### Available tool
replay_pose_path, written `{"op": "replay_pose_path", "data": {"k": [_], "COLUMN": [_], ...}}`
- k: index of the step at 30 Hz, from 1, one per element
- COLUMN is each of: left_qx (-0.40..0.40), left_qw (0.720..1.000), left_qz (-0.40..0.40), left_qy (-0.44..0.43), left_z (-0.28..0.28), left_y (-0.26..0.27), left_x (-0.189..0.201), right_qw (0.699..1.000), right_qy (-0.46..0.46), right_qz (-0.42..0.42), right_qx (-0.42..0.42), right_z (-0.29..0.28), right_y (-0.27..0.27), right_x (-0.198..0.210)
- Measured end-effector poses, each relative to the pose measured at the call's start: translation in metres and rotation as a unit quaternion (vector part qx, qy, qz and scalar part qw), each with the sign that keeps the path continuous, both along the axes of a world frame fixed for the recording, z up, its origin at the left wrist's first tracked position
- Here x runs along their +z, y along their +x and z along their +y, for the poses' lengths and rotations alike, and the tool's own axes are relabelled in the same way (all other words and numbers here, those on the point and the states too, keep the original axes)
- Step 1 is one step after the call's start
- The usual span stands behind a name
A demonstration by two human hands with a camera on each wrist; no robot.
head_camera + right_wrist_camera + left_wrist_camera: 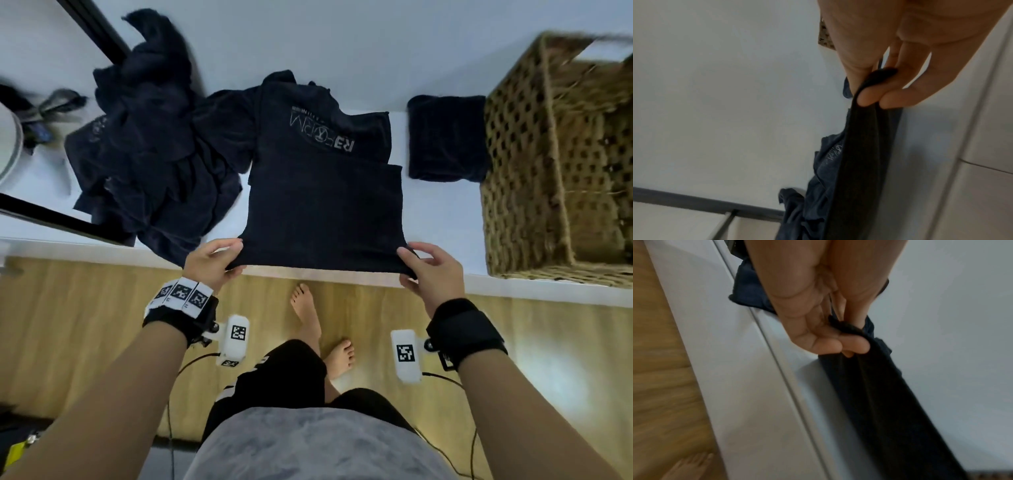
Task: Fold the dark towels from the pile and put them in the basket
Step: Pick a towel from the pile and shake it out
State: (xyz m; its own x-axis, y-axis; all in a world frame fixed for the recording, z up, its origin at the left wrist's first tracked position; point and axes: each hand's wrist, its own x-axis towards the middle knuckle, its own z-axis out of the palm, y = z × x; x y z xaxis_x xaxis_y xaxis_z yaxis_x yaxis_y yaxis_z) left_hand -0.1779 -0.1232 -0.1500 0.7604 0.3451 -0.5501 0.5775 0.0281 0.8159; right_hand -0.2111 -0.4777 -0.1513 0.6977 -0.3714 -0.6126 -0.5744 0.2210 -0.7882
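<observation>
Standing at a white counter [445,44], a person pinches the two near corners of a dark towel [325,212] spread flat in front of them. The left hand [214,262] has its grip closed on the near left corner, thumb on top and fingers curled beneath; the right hand [430,270] pinches the near right corner the same way. The towel's near edge hangs just at the counter's front lip, and its far half, printed with pale lettering, looks already doubled over. To the left lies the rumpled pile [154,154] of unfolded dark towels, touching the spread one. To the right sits one folded towel [447,137], just beside the woven basket [561,164], not in it.

Risks, as a judgement: the corners are held only by small pinches, so a corner may slip as the edge is carried over, leaving a crooked fold. Because the pile touches the towel, lifting could drag a neighbouring towel along or off the counter's edge.

Hard to make out: the basket's inside is blurred and cut off at the frame, so its contents cannot be told. Both wrist views are smeared and show little beyond fingers and cloth.
</observation>
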Motion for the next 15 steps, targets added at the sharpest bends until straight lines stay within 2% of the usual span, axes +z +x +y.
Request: {"op": "replay_pose_path", "data": {"k": [7,10,12,15], "left_qx": [-0.006,-0.037,-0.057,-0.069], "left_qw": [0.986,0.983,0.987,0.992], "left_qz": [-0.033,-0.038,-0.053,-0.107], "left_qy": [-0.162,-0.177,-0.140,-0.028], "left_z": [0.003,0.000,-0.005,-0.015], "left_y": [0.053,0.085,0.109,0.145], "left_x": [0.040,0.050,0.052,0.052], "right_qw": [0.978,0.974,0.978,0.986], "right_qy": [0.197,0.211,0.184,0.129], "right_qz": [-0.063,-0.078,-0.091,-0.101], "right_qx": [-0.017,-0.023,-0.027,-0.036], "right_z": [-0.014,-0.020,-0.021,-0.021], "right_y": [0.048,0.079,0.101,0.138], "right_x": [0.036,0.046,0.048,0.048]}}
